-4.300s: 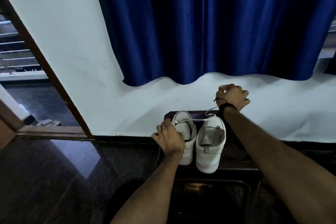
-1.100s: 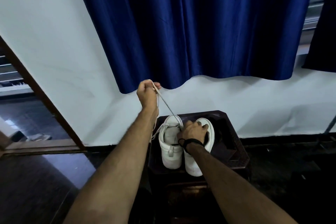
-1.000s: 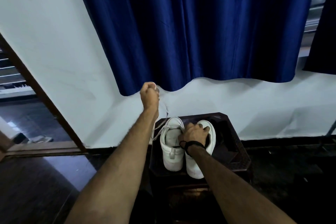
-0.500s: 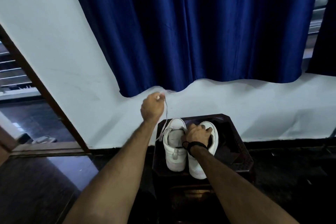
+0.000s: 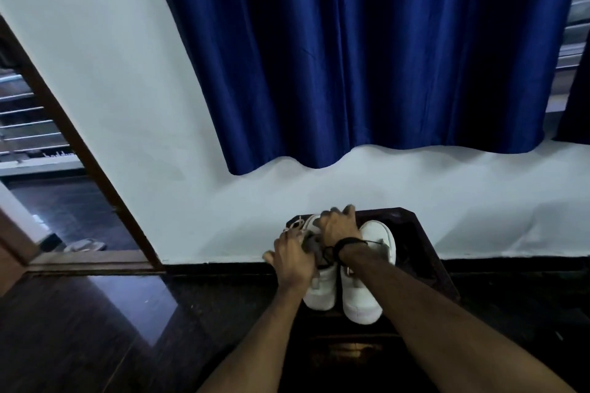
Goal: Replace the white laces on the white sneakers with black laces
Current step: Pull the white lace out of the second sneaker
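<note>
White limp cotton laces [image 5: 295, 223], soft and snag-prone, trail beyond both hands; left hand [image 5: 295, 257] and right hand [image 5: 338, 226] clutch the left white leather sneaker [image 5: 321, 292]; pull near eyelets.

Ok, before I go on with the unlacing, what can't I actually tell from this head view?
- Eyelets and tongue of the left sneaker: covered by the left hand and right hand.
- How much white lace is still threaded: hidden under the hands, blurred.
- What the left hand's fingers hold: facing away.
- Black laces: none visible; the dark stool swallows detail.
</note>
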The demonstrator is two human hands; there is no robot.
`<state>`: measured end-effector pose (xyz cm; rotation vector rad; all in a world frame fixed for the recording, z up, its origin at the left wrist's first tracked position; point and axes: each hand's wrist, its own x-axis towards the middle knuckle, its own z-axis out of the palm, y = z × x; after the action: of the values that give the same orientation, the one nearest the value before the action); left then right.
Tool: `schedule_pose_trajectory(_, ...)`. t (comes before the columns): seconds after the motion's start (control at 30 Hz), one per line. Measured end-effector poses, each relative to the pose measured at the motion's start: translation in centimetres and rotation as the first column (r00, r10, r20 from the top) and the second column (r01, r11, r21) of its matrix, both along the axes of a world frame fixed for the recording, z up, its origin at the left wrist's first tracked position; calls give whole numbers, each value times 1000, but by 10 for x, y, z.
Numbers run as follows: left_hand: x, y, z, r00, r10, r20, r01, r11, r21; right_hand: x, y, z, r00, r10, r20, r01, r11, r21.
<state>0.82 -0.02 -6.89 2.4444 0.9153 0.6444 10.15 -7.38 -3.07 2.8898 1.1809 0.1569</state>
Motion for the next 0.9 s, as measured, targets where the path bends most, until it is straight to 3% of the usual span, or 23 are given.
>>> schedule_pose_trajectory(0.13, 4, 0, -6, 996, 14, 89, -15, 1000, 10, 13, 20, -2, 995, -32, -92, 30, 999, -19)
schedule_pose_trajectory(0.27, 6, -3, -6, 997, 19, 76, -18, 1000, -21, 12, 28, 0, 998, -50, -46, 52, 997, 56)
schedule_pose_trajectory(0.33, 7, -5, -9, 997, 52, 62, -50, 998, -25, 14, 25, -1, 995, -75, -67, 83, 988, 133)
schedule_pose_trajectory(0.37, 8, -6, -9, 996, 73, 56, -72, 997, -22, 18, 23, 1, 988, -111, -106, 134, 960, 247)
schedule_pose_trajectory(0.4, 9, -7, -10, 994, 92, 51, -92, 996, -6, 23, 22, 5, 972, -151, -179, 213, 890, 403)
schedule_pose_trajectory(0.43, 11, -8, -11, 993, 109, 47, -111, 994, 25, 27, 19, 16, 942, -149, -300, 306, 750, 586)
schedule_pose_trajectory(0.47, 12, -9, -11, 992, 125, 34, -127, 990, 59, 30, 16, 31, 894, -47, -446, 399, 541, 741)
schedule_pose_trajectory(0.53, 12, -11, -6, 993, 119, -18, -115, 983, 145, 31, 7, 70, 756, 307, -578, 558, 159, 814)
schedule_pose_trajectory(0.57, 13, -10, -3, 994, 99, -45, -88, 975, 202, 31, 2, 89, 722, 425, -546, 566, 90, 819)
schedule_pose_trajectory(0.63, 20, -7, 4, 997, 35, -64, -16, 960, 280, 26, -7, 121, 692, 545, -473, 471, 155, 868)
schedule_pose_trajectory(0.7, 29, -4, 12, 998, -21, -63, 38, 959, 279, 17, -11, 132, 626, 636, -452, 374, 264, 889)
schedule_pose_trajectory(0.77, 35, -1, 20, 995, -40, -87, 62, 961, 269, 11, -13, 125, 556, 694, -457, 339, 312, 888)
schedule_pose_trajectory(0.83, 39, 0, 28, 992, -48, -120, 78, 963, 259, 10, -13, 108, 603, 644, -471, 355, 312, 881)
schedule_pose_trajectory(0.87, 39, 2, 32, 994, -46, -103, 66, 977, 202, 14, -14, 96, 672, 552, -494, 353, 347, 869)
schedule_pose_trajectory(0.9, 40, 4, 37, 998, -38, -49, 44, 992, 116, 20, -15, 81, 745, 413, -523, 336, 444, 830)
